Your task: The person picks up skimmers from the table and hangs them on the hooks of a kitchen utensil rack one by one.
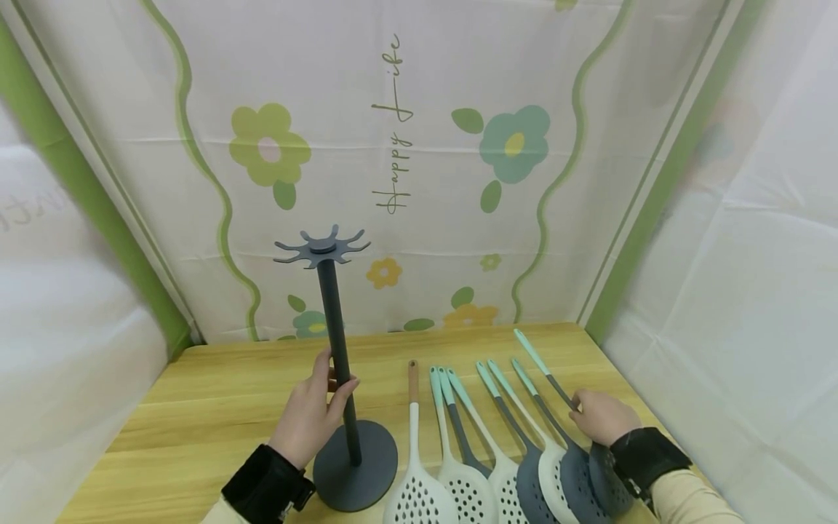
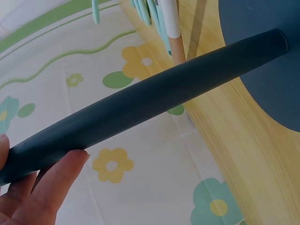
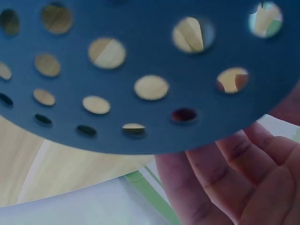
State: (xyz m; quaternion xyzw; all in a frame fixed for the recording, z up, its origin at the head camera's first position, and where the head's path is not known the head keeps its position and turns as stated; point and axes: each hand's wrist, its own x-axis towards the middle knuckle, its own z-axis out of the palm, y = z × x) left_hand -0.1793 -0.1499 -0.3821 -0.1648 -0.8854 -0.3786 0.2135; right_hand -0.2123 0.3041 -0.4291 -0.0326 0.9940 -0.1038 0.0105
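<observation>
My left hand (image 1: 306, 421) holds the pole (image 1: 335, 320) of a dark grey utensil stand, fingers behind it and thumb at the front. The stand rests upright on its round base (image 1: 356, 480), with a ring of bare hooks (image 1: 322, 249) on top. At the far right of the row, my right hand (image 1: 605, 416) grips the lower handle of a dark grey skimmer (image 1: 533, 353) with a mint handle end. Its perforated bowl (image 3: 140, 61) fills much of the right wrist view, in front of the fingers. In the left wrist view the pole (image 2: 140, 103) crosses above the fingertips.
Several skimmers lie side by side on the wooden table (image 1: 196, 407), handles pointing away. The leftmost is a white skimmer (image 1: 419, 495) with a brown handle end, close to the stand's base. A flower-printed cloth (image 1: 419, 145) hangs behind; white cloth walls flank both sides.
</observation>
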